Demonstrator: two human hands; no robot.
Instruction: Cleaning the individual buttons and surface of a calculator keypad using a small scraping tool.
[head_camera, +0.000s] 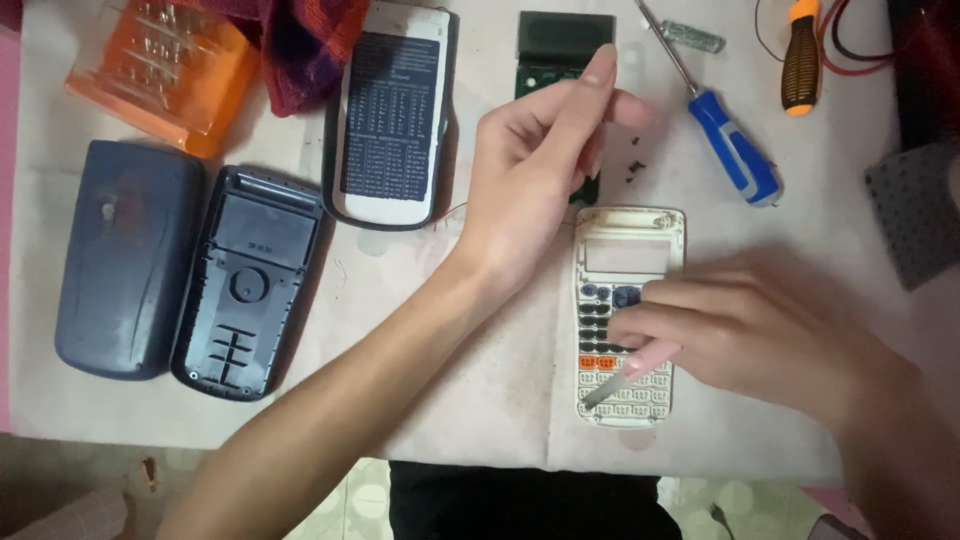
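My right hand (760, 335) rests on the white calculator front panel (628, 235), which lies with its keys facing up. It grips a thin pink-handled tool (640, 365) whose grey tip touches the lower keys. My left hand (535, 165) hovers above the green circuit board (562, 45) with its dark display. The fingers are loosely curved and I see nothing in them. The hand hides the lower part of the board.
On the left lie a dark blue cover (125, 260), a black back shell (245, 285) and a slide cover with a printed table (390, 115). Behind are an orange plastic box (165, 70), a red cloth (300, 40), a blue screwdriver (735, 145), an orange-handled screwdriver (802, 55) and tiny black screws (635, 165).
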